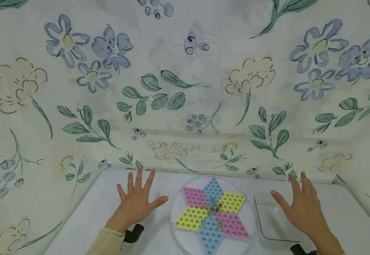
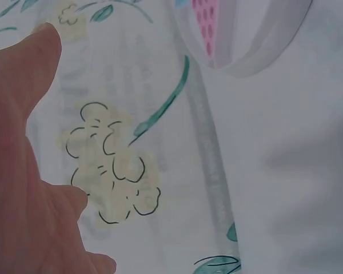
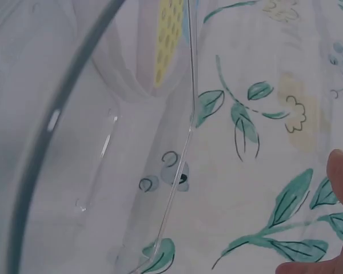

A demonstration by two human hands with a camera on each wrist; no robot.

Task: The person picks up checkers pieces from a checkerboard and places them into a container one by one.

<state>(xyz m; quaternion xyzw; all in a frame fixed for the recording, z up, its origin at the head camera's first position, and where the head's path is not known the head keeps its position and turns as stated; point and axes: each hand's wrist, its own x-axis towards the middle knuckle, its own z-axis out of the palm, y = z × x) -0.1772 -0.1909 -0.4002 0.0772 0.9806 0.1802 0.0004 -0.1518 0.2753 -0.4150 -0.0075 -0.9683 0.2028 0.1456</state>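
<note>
A Chinese checkers board (image 1: 189, 219) with a star of pink, blue and yellow sections lies on the white table. Several glass marbles (image 1: 215, 206) cluster at the star's centre, and a few sit near its inner edges. To the board's left my left hand (image 1: 135, 203) is raised with fingers spread and nothing in it. My right hand (image 1: 304, 210) is on the other side, fingers extended and empty, overlapping a clear plastic container (image 1: 280, 240) in the head view. In the left wrist view, part of the board (image 2: 240, 57) shows beyond the thumb (image 2: 43, 63).
A white table (image 1: 86, 212) carries the board and the container, whose dark rim (image 3: 31, 165) crosses the right wrist view. Behind the table hangs a flowered cloth (image 1: 172, 131), which also runs along both sides. Black straps (image 1: 134, 233) are on the wrists.
</note>
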